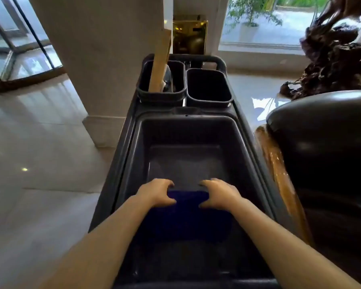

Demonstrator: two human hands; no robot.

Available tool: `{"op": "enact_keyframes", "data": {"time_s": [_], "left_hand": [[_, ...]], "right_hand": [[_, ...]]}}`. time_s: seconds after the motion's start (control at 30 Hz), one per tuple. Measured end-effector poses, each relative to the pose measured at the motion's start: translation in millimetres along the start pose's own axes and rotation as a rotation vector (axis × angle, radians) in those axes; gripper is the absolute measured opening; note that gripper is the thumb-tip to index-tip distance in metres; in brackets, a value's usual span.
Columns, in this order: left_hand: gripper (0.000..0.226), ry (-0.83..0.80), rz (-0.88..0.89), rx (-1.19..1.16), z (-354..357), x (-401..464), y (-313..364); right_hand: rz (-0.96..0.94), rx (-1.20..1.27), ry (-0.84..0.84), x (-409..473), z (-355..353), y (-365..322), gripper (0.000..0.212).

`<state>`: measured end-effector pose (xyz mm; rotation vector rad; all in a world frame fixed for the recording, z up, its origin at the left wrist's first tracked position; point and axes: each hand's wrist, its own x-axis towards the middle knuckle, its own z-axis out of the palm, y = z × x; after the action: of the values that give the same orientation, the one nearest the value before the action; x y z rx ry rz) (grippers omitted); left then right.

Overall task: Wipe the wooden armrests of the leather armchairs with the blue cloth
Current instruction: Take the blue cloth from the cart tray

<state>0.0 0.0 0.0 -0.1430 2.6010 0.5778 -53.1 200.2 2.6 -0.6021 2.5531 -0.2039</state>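
Note:
A dark blue cloth (pixel 189 215) is stretched flat inside the large grey tub (pixel 133 142) of a cleaning cart. My left hand (pixel 156 192) grips its far left corner and my right hand (pixel 219 193) grips its far right corner. Both hands curl over the cloth's far edge. To the right of the cart stands a dark leather armchair (pixel 325 147) with a glossy wooden armrest (pixel 277 170) running along its near side, close to the cart's rim.
Two small dark bins (pixel 208 88) sit at the cart's far end; the left one holds a wooden handle (pixel 159 61). A white pillar (pixel 96 59) stands left of the cart. A dark root sculpture (pixel 331 59) rises behind the armchair. Polished tile floor (pixel 40 163) spreads left.

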Motion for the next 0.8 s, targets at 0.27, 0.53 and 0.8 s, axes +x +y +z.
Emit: {"op": "enact_keyframes", "data": {"time_s": [0.27, 0.53, 0.8], "left_hand": [[0.065, -0.055, -0.077, 0.006, 51, 25, -15], [0.036, 0.098, -0.098, -0.036, 81, 26, -16], [0.023, 0.002, -0.182, -0.264, 54, 29, -17]], "right_hand": [[0.034, -0.021, -0.100, 18, 51, 14, 0.069], [0.065, 0.032, 0.086, 21, 76, 15, 0.031], [0.092, 0.255, 0.135, 23, 64, 28, 0.023]]}}
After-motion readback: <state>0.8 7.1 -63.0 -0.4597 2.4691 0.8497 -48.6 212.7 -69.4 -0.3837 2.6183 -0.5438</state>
